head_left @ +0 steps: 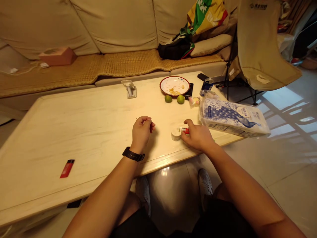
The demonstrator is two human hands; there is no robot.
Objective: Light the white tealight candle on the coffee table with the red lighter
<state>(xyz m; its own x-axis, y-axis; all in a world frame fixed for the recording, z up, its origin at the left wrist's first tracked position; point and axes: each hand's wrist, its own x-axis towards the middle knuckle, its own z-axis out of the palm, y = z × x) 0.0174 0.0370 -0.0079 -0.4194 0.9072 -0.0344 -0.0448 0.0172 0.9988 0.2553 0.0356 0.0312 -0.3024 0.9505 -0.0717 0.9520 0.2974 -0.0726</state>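
Head view: nearest, at twelve o'clock, the left hand (141,133) rests clenched on the pale wooden surface (74,129), with nothing visible in its curled fingers and a black watch (133,154) on the wrist. At one o'clock, the right hand (196,135) grasps a red item (185,131), partly hidden by the fingers, its end touching or just beside a small white roll (176,134). So far, only these two things are together under a hand. A red lighter (67,168) lies well apart at ten o'clock, with neither hand on it. Farther out at two o'clock sits a peacock-printed tissue pack (234,117). Around twelve o'clock, two limes (168,98) lie before a plate of food scraps (174,85), with a blue can (207,86) just right of it. A beige sofa (119,26) stands beyond.
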